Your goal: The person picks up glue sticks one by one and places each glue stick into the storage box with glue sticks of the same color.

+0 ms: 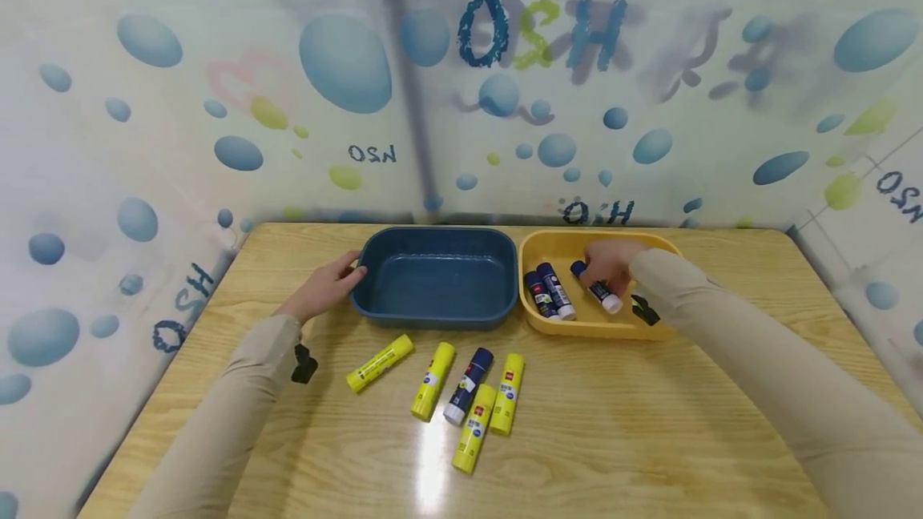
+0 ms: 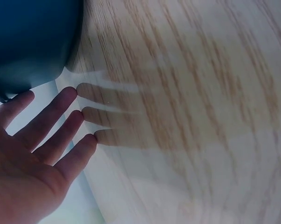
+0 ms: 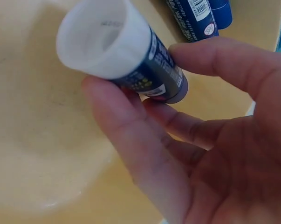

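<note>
My right hand point(image 1: 611, 263) is down inside the yellow basket point(image 1: 598, 328), its thumb and fingers around a dark blue glue stick point(image 3: 152, 65) with a white base. Two more dark blue glue sticks point(image 1: 552, 288) lie side by side at that basket's left end. At the left end of the dark blue basket point(image 1: 436, 320), my left hand point(image 1: 328, 285) has its fingers spread, the thumb over the rim. Fingertips reach the wooden table in the left wrist view. Nothing lies in the blue basket.
In front of the baskets, several yellow glue sticks point(image 1: 380, 363) and one dark blue glue stick point(image 1: 469, 386) lie on the wooden table point(image 1: 613, 439). One yellow stick point(image 1: 473, 428) lies nearest the front. A patterned curtain point(image 1: 447, 158) hangs right behind the table.
</note>
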### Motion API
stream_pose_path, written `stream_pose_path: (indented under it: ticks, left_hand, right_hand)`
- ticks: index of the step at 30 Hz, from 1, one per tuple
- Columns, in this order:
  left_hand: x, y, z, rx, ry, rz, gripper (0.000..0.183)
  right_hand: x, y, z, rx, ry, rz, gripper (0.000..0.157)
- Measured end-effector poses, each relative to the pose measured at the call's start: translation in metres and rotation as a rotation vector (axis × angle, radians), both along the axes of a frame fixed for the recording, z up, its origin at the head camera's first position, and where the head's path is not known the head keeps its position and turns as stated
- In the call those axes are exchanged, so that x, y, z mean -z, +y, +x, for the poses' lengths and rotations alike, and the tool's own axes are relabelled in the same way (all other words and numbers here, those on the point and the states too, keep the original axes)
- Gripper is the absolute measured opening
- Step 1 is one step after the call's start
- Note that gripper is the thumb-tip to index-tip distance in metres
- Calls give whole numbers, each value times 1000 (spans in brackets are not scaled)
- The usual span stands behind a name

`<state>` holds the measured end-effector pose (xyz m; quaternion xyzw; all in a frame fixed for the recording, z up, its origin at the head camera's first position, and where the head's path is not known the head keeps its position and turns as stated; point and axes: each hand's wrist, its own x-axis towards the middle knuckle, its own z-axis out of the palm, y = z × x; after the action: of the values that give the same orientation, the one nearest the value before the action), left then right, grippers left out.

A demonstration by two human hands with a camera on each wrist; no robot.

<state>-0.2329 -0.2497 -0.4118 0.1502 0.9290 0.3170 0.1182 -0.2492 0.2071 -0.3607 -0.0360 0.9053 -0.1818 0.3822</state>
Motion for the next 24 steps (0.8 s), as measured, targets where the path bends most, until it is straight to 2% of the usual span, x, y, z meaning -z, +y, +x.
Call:
stream_pose_path:
  ticks: [5, 11, 14, 19, 24]
  left_hand:
    - [1, 2, -1, 1, 15, -3, 46]
    - [3, 2, -2, -2, 8, -6, 45]
    - [3, 3, -2, -2, 3, -4, 45]
    - [1, 2, -1, 5, 5, -5, 45]
    - [0, 0, -1, 13, 3, 0, 46]
  right_hand:
    - [-1, -9, -5, 7, -46, 4, 36]
    - [1, -15, -10, -7, -30, 31, 38]
    - [-3, -13, -9, -20, -5, 0, 35]
    - [-21, -10, 5, -50, 84, -90, 29]
    - [-35, -18, 33, -159, 152, -145, 24]
